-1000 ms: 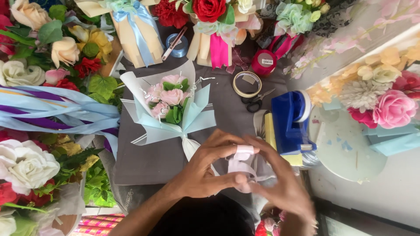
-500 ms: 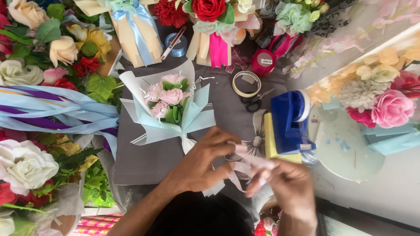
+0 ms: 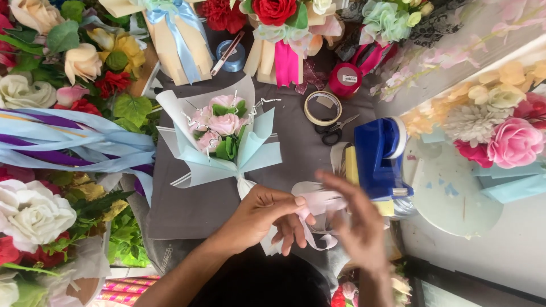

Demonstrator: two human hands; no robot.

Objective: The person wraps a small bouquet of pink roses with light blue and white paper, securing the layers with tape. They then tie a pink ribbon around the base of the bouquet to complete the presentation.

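Beside blue tape dispenser (image 3: 380, 154), hands pinching pale pink ribbon (image 3: 318, 204)

Grey bench (image 3: 187, 210) carries a small pink-rose bouquet in pale blue wrap (image 3: 224, 142), with a tape roll (image 3: 322, 108) and black scissors (image 3: 333, 129) just beside each other to its right. Blue tape dispenser (image 3: 380, 154) near the scissors, magenta ribbon spool (image 3: 346, 78) above the tape roll. Blue-purple ribbons (image 3: 68, 145) at left, white rose (image 3: 31, 211) below them, pink flower (image 3: 515, 142) at right edge.
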